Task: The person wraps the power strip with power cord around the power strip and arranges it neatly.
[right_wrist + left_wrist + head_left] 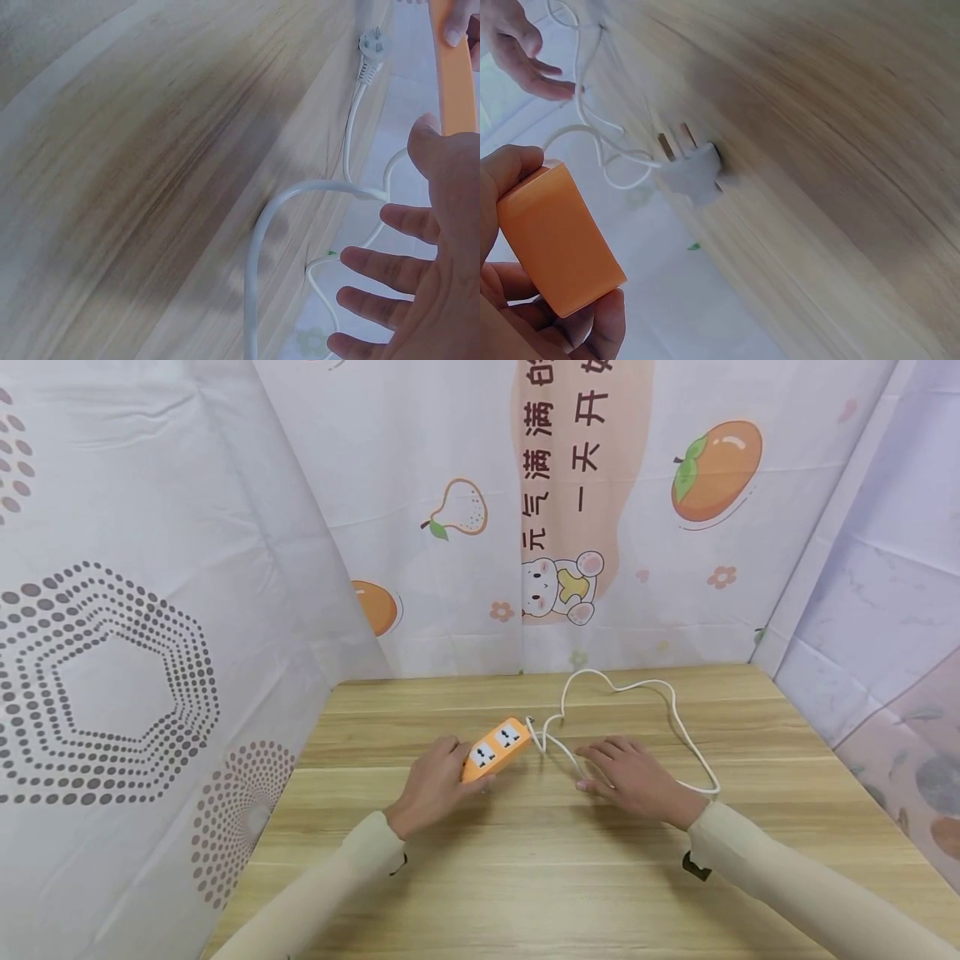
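Observation:
My left hand [433, 783] grips an orange power strip [491, 763] by its near end, thumb along one side and fingers on the other. Two white socket panels face up on the strip. A white cord [693, 745] runs from its far end and loops over the table. The cord's white plug [690, 176], with metal prongs, shows in the left wrist view; in the right wrist view the plug [374, 46] lies on the tabletop. My right hand [633, 781] hovers over the cord with its fingers spread and holds nothing; contact with the cord cannot be made out.
The wood-grain table [540, 885] carries the strip and cord. A white curtain [465, 602] with fruit prints and writing hangs along its back edge. More printed cloth [135, 693] closes in the left side, and another sheet [862, 635] hangs at the right.

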Demonstrator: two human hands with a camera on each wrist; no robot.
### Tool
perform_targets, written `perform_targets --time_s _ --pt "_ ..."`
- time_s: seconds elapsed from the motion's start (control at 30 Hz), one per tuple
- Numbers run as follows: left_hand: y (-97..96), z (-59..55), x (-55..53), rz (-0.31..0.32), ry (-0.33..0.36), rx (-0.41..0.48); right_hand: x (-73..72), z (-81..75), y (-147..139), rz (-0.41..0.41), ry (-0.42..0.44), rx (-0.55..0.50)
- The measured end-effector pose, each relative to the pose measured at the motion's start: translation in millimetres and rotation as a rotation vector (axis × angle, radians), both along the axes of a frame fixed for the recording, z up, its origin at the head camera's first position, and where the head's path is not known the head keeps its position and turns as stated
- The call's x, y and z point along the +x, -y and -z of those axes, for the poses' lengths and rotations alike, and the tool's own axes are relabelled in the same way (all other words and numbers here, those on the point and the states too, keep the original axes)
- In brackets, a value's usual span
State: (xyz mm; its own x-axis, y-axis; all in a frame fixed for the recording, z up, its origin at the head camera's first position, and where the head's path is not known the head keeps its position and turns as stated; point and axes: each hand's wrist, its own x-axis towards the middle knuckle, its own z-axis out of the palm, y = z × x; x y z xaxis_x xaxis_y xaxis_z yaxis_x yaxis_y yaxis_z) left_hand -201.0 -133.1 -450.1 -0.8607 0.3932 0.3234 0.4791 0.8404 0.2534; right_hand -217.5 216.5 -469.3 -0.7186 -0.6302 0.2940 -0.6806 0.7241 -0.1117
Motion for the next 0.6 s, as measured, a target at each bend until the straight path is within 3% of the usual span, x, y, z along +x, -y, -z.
perform_targets --time_s 0.6 --pt "-15.9 -13.0 24.8 0.093 -0.057 0.007 5.0 1.3 1.4 0.023 0.042 -0.023"
